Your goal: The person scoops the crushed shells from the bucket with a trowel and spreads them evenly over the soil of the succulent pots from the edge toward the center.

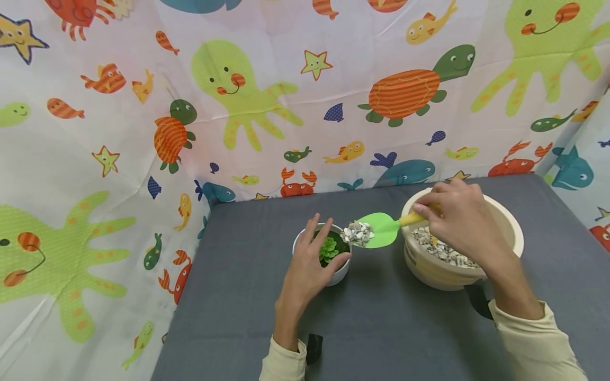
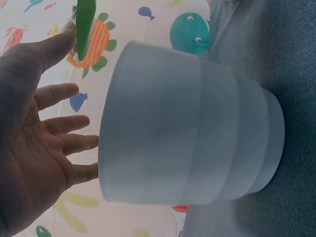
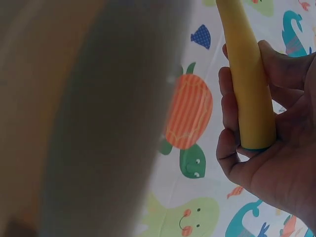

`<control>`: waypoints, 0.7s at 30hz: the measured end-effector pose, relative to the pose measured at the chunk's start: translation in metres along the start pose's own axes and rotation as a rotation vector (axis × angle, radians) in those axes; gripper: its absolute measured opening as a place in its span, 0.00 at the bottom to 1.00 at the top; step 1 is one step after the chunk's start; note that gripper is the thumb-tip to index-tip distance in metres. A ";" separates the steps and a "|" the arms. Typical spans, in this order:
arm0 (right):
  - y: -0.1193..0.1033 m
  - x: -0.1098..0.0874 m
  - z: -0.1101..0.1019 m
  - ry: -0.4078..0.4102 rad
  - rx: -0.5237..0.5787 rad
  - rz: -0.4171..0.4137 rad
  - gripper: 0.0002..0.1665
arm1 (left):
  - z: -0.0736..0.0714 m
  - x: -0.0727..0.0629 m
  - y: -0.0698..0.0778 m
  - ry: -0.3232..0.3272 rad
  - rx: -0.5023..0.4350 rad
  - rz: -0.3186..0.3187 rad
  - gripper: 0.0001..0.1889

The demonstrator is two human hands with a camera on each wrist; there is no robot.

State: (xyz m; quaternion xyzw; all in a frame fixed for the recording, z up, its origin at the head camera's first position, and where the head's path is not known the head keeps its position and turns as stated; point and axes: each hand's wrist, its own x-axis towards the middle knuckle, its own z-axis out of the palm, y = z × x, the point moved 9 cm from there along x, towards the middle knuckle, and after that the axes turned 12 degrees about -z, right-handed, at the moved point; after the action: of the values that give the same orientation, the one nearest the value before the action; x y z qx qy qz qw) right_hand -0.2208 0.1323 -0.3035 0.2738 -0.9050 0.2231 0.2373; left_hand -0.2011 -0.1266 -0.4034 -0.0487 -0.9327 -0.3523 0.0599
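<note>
My right hand (image 1: 459,222) grips the yellow handle (image 3: 249,84) of a small trowel with a green blade (image 1: 383,230), held level. A heap of pale gravel (image 1: 356,234) lies on the blade's tip, which overlaps the right rim of a small white flowerpot (image 1: 339,276). Inside the pot is a green succulent (image 1: 328,250). Over the pot's left side I hold my left hand (image 1: 307,264), its fingers spread and thumb near the front rim. In the left wrist view, those fingers (image 2: 59,126) reach past the pot's mouth, and the trowel's green edge (image 2: 85,29) shows above the thumb.
A large cream tub (image 1: 514,233) with more gravel (image 1: 443,251) in it stands at the right, under my right hand. Both containers stand on a grey cloth-covered table (image 1: 238,296). A curtain (image 1: 267,169) printed with sea animals hangs behind and along the sides.
</note>
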 end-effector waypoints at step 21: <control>-0.024 0.010 0.030 -0.054 0.024 -0.040 0.05 | -0.014 -0.014 -0.029 0.043 0.022 -0.082 0.42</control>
State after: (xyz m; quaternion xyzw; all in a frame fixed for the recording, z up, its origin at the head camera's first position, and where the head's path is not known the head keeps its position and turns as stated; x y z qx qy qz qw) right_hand -0.2231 0.0941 -0.3150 0.3006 -0.9026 0.2216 0.2140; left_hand -0.1903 -0.1585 -0.4143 -0.0024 -0.9363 -0.3450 0.0660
